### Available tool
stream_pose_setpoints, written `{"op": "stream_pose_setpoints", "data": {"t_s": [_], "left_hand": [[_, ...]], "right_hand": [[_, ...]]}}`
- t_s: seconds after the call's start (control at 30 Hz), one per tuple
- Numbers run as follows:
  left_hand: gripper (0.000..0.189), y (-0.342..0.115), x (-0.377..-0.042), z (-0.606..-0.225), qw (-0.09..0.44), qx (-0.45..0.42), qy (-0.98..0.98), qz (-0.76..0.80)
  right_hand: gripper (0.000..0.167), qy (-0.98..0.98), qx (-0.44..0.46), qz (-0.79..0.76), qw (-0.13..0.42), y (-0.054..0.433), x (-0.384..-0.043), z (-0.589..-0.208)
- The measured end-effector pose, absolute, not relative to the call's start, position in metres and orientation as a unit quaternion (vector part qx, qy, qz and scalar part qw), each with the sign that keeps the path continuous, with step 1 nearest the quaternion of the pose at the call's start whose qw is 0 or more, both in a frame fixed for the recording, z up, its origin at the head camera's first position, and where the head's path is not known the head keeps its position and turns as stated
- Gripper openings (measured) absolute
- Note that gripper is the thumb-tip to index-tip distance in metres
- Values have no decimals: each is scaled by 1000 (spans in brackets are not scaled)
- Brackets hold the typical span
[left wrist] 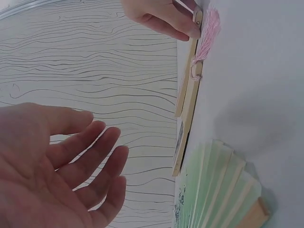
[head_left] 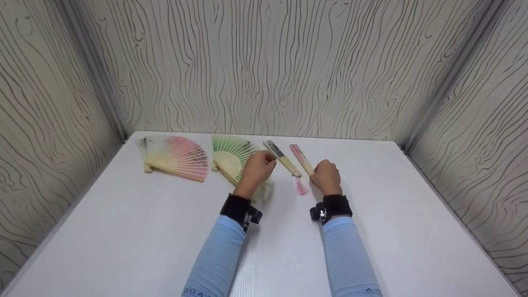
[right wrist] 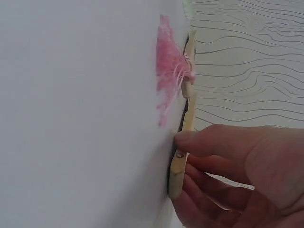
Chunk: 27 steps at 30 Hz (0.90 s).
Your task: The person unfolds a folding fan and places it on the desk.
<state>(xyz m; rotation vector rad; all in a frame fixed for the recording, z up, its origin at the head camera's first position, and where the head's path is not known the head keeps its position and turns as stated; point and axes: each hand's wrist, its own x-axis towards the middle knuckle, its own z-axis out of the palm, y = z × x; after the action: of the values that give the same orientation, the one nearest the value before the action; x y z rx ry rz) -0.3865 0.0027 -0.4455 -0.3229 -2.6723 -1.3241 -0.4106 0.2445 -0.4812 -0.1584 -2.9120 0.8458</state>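
Okay, right hand [head_left: 328, 176] is pinching the pink folded fan [head_left: 301, 159] at its riveted end, thumb on one side and fingers on the other, probably because that end is pointing toward the person; gripping there is leaving the printed part uncovered. Left hand [head_left: 258, 166] is grasping nothing: fingers are curving loosely in the air over the right part of the spread green fan [head_left: 233, 159], apart from it per the left wrist view. Dark-printed folded fan [head_left: 283, 159] is lying between those two, tied end facing the person, so its pink tassel [head_left: 301, 187] is trailing onto the white table [head_left: 412, 227]. Spread pink-and-white fan [head_left: 181, 159] is sitting farthest left, just beside the green one, apparently spaced so the leaves aren't overlapping. Can't tell whether the pinched end is lifting off the tabletop or resting on it.
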Motion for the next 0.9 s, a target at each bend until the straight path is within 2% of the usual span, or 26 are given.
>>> {"op": "stream_pose_setpoints", "data": {"t_s": [0.03,0.13,0.3,0.57,0.9], "left_hand": [[20,2,-386,-446,65,-114,-887,-442],[21,1,-386,-448,42,-141,-883,-447],[23,0,-384,-455,9,-170,-880,-443],[24,-8,-384,-451,-2,-182,-882,-434],[26,-18,-384,-451,-3,-180,-875,-450]], "right_hand": [[28,-958,-48,278,57,252,-419,-491],[22,-959,-72,272,40,254,-415,-486],[31,-959,-118,259,-1,252,-400,-474],[35,-950,-162,257,-78,279,-389,-458],[41,-919,-251,304,-23,353,-366,-462]]}}
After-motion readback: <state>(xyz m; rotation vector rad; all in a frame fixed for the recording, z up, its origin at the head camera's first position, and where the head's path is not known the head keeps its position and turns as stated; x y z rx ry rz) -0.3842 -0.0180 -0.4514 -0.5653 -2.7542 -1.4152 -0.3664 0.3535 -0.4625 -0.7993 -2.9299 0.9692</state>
